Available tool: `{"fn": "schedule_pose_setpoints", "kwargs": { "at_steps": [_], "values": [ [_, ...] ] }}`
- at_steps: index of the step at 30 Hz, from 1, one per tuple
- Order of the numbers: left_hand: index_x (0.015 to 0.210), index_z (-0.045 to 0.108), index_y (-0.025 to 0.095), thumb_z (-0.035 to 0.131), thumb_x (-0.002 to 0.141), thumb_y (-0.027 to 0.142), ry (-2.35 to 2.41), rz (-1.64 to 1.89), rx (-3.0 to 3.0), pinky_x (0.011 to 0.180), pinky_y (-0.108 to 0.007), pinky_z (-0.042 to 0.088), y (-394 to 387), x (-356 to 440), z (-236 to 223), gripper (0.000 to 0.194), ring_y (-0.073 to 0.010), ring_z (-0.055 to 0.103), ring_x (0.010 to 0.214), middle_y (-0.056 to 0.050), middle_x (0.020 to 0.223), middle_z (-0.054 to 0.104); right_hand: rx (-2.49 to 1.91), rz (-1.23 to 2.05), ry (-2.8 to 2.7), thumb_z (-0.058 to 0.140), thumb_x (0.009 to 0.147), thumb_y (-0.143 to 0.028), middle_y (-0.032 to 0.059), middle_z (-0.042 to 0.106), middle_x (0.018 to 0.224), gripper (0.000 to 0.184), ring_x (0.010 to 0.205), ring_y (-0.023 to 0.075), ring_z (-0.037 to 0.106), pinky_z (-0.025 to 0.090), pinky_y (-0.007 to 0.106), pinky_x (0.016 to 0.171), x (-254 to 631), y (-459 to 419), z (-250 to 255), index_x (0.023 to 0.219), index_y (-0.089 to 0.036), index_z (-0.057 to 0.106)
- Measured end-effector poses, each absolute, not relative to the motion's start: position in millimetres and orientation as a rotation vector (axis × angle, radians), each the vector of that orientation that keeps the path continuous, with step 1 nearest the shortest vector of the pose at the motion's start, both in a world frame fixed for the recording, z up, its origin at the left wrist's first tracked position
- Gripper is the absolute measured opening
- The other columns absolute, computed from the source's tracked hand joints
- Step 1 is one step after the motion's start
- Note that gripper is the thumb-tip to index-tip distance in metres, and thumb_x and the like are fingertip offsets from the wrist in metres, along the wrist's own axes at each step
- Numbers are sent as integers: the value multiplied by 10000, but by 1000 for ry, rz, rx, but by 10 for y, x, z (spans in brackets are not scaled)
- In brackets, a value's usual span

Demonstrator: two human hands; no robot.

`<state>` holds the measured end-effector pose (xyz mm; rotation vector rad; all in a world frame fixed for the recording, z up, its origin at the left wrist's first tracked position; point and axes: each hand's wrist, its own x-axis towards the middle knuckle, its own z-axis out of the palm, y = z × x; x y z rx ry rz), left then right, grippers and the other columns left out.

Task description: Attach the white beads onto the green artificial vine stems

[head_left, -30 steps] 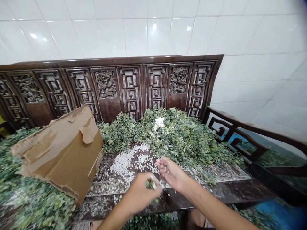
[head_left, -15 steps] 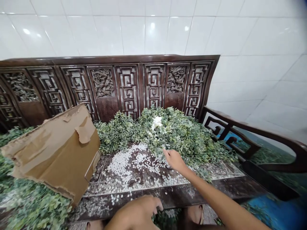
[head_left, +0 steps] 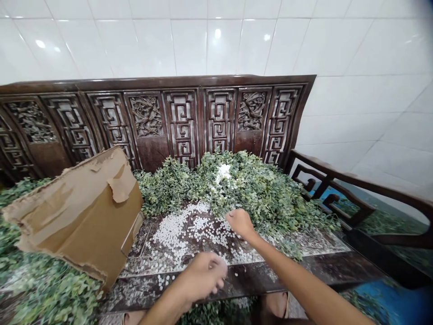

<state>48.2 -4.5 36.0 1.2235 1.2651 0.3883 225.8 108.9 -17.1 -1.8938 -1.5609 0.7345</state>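
My right hand (head_left: 240, 222) is closed, its fingers pinched together at the near edge of a heap of artificial green leaf sprigs (head_left: 264, 189). Whatever lies between those fingertips is hidden. Over the bench's front edge, my left hand (head_left: 205, 276) is loosely curled and slightly blurred, its fingertips apart and nothing visible in them. Many small white round pieces (head_left: 171, 232) are scattered across the dark wooden seat, left of my right hand. A clump of white pieces (head_left: 223, 173) rests on top of the leaf heap.
A torn cardboard box (head_left: 91, 212) stands tilted on the left, with more leaf sprigs (head_left: 57, 284) around it. The carved backrest (head_left: 149, 149) runs along behind. On the right are the armrest (head_left: 352, 176) and something blue (head_left: 389, 302) below. More greenery (head_left: 216, 313) lies beneath the front edge.
A green sprig showed in my left hand a second ago; the hand dropped below the bench edge, then rose again without it visible. My right hand moved up to the leaf heap and closed.
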Motion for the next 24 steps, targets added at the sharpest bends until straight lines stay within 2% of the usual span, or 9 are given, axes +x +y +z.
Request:
{"fn": "schedule_pose_setpoints", "kwargs": {
  "at_steps": [3, 5, 6, 9, 14, 17, 21, 22, 24],
  "values": [
    [940, 635, 138, 584, 829, 345, 1307, 714, 951, 707, -306, 521, 88, 436, 379, 240, -180, 641, 770, -114, 945, 669, -1688, 865, -1529, 555, 833, -427, -49, 353, 476, 402, 487, 119, 372, 250, 251, 506, 2199, 918, 82, 511, -196, 494],
    [996, 627, 130, 599, 847, 352, 1274, 855, 806, 798, -328, 528, 155, 395, 384, 269, -196, 657, 857, -152, 1042, 666, -1537, 1020, -1523, 544, 831, -545, -80, 292, 490, 395, 448, 98, 266, 210, 245, 468, 2122, 743, 268, 655, -193, 573],
    [1005, 628, 129, 614, 847, 352, 1239, 914, 758, 834, -329, 522, 179, 378, 389, 274, -199, 660, 889, -159, 1064, 667, -1355, 1246, -1443, 594, 803, -556, -95, 258, 499, 379, 444, 89, 214, 169, 245, 456, 2077, 651, 353, 713, -188, 589],
    [946, 650, 126, 698, 791, 335, 1106, 1068, 722, 841, -310, 510, 217, 346, 414, 264, -193, 651, 911, -142, 1026, 685, -1019, 1647, -1320, 692, 747, -539, -112, 233, 502, 404, 457, 71, 154, 118, 249, 460, 1949, 417, 538, 650, -183, 529],
    [886, 687, 136, 776, 683, 358, 1041, 1225, 859, 691, -260, 471, 244, 316, 439, 313, -149, 604, 725, -57, 815, 694, -974, 1825, -1250, 747, 704, -522, -118, 244, 474, 469, 448, 54, 155, 99, 249, 463, 1855, 263, 588, 572, -186, 447],
    [816, 678, 137, 740, 700, 388, 1089, 1293, 975, 702, -265, 467, 265, 307, 426, 283, -158, 602, 721, -37, 760, 681, -1023, 1859, -1122, 778, 700, -439, -110, 275, 490, 378, 450, 50, 170, 103, 222, 439, 1879, 283, 552, 623, -161, 535],
    [846, 651, 137, 687, 730, 390, 1181, 1325, 1040, 780, -307, 481, 279, 305, 394, 280, -200, 634, 807, -52, 790, 687, -1041, 1824, -703, 694, 763, -165, -34, 439, 614, 61, 483, 59, 335, 218, 166, 396, 1971, 377, 555, 781, -136, 643],
    [906, 642, 141, 670, 739, 367, 1188, 1326, 1047, 775, -309, 482, 276, 303, 390, 282, -198, 634, 798, -45, 793, 680, -1040, 1805, -619, 642, 776, -110, -19, 458, 633, 41, 487, 64, 361, 252, 163, 390, 1999, 402, 569, 809, -132, 655],
    [1044, 603, 163, 631, 753, 322, 1210, 1310, 1055, 732, -295, 477, 265, 299, 393, 333, -177, 616, 736, -17, 787, 651, -1035, 1762, -529, 575, 778, -40, 5, 486, 657, 133, 484, 69, 386, 298, 160, 384, 2049, 441, 601, 836, -119, 665]
  ]
}}
